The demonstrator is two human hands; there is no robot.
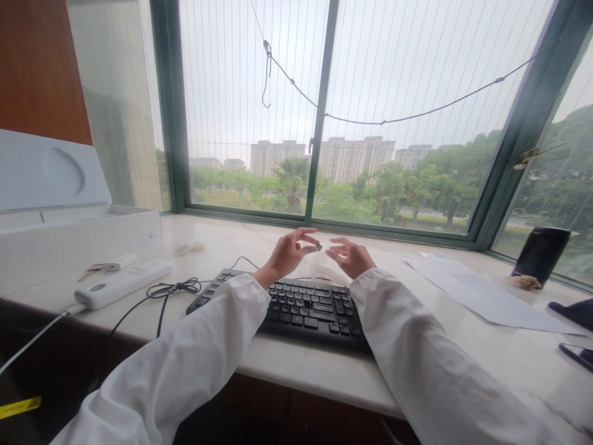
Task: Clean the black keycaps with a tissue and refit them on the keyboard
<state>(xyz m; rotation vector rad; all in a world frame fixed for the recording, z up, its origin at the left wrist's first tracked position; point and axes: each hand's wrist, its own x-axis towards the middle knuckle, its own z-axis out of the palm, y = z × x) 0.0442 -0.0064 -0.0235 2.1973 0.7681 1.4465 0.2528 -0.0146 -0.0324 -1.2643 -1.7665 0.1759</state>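
Observation:
Above the far edge of a black keyboard (pixel 296 316), my left hand (pixel 288 254) pinches a small dark keycap (pixel 319 246) at its fingertips. My right hand (pixel 351 257) is raised just to the right, its thumb and fingers apart and facing the keycap without visibly touching it. One spot among the keys on the right part of the keyboard looks like a bare gap. My left sleeve covers part of the keyboard's left side. Something pale and clear, perhaps a plastic bag (pixel 324 269), lies behind the keyboard between my hands.
On the left stand an open white box (pixel 78 238) and a white power strip (pixel 123 284), beside a bundled black cable (pixel 178 287). Paper sheets (pixel 482 293) and a dark cylindrical object (pixel 542 254) are on the right. A green-framed window (pixel 250 216) closes off the back.

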